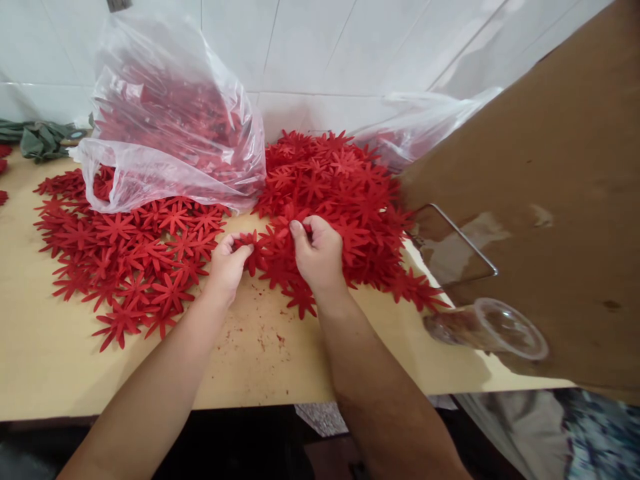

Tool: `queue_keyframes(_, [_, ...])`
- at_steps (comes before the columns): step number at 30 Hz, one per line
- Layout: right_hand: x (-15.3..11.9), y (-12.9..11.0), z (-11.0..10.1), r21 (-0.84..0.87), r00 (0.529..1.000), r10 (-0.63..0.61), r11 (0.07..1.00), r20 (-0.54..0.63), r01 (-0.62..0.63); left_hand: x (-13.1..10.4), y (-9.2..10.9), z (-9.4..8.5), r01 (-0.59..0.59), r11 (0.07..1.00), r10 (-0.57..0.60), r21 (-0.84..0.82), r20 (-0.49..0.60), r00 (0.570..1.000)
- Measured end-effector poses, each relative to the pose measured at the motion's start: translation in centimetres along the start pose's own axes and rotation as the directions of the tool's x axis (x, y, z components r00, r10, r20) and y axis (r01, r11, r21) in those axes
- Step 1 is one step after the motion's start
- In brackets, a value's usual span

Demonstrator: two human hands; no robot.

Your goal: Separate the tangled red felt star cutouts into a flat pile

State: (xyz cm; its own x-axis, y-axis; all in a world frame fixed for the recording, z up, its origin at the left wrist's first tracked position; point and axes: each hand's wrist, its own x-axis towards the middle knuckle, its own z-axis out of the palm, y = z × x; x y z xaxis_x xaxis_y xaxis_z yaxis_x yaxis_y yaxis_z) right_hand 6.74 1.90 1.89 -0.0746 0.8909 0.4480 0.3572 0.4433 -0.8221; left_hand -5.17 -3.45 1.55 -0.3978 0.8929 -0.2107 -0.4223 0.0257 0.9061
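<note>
My left hand (pixel 229 260) pinches a red fabric flower (pixel 254 252) between thumb and fingers, over the gap between two piles. My right hand (pixel 318 252) is closed at the front of the right-hand pile of red flowers (pixel 345 177), thumb against the curled index finger. Whatever lies between those fingertips is too small to make out. Left of my hands spreads another heap of flat, many-petalled red flowers (pixel 125 253). Behind that heap, a clear plastic bag (pixel 175 127) bulges with more red flowers and partly covers them.
A large brown cardboard sheet (pixel 545 187) leans along the right side. Against it, a clear plastic cup (pixel 487 328) stands tilted near the table edge. A second plastic bag (pixel 425 123) sits behind the right pile. Green cloth pieces (pixel 45 139) lie far left. Red scraps dot the table (pixel 260 373).
</note>
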Motion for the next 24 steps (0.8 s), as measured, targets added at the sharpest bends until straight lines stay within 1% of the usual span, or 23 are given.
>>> queue_keyframes(3, [0.0, 0.1, 0.0, 0.007, 1.0, 0.012, 1.0, 0.025, -0.013, 0.0, 0.0, -0.1, 0.048, 0.999, -0.048, 0.008, 0.003, 0.999])
queue_keyframes(5, [0.0, 0.2, 0.1, 0.043, 0.999, 0.022, 0.999, 0.039, -0.023, 0.0, -0.1, -0.2, 0.068, 0.998, -0.068, 0.0, 0.03, 0.997])
queue_keyframes(10, [0.0, -0.1, 0.5, 0.105, 0.997, 0.017, 0.994, 0.079, -0.025, -0.3, 0.0, -0.1, 0.034, 0.999, -0.027, -0.037, 0.165, 0.986])
queue_keyframes(13, [-0.2, -0.4, 0.7, 0.14, 0.993, 0.01, 0.99, 0.122, -0.027, -0.6, 0.2, 0.2, 0.029, 0.999, -0.023, -0.024, 0.226, 0.974])
queue_keyframes(16, [-0.5, -0.8, 0.8, 0.15, 0.99, 0.003, 0.988, 0.14, -0.024, -0.8, 0.1, 0.4, 0.039, 0.998, -0.025, -0.045, 0.278, 0.96])
queue_keyframes(21, [-0.6, -0.9, 0.7, 0.081, 0.989, -0.007, 0.997, 0.147, -0.005, -0.5, -0.4, 0.4, 0.02, 0.999, -0.011, -0.037, 0.221, 0.975])
queue_keyframes(24, [-0.5, -0.6, 0.7, 0.033, 0.99, -0.05, 0.998, 0.131, 0.046, -0.3, -0.5, 0.3, -0.009, 1.0, 0.013, -0.024, 0.182, 0.983])
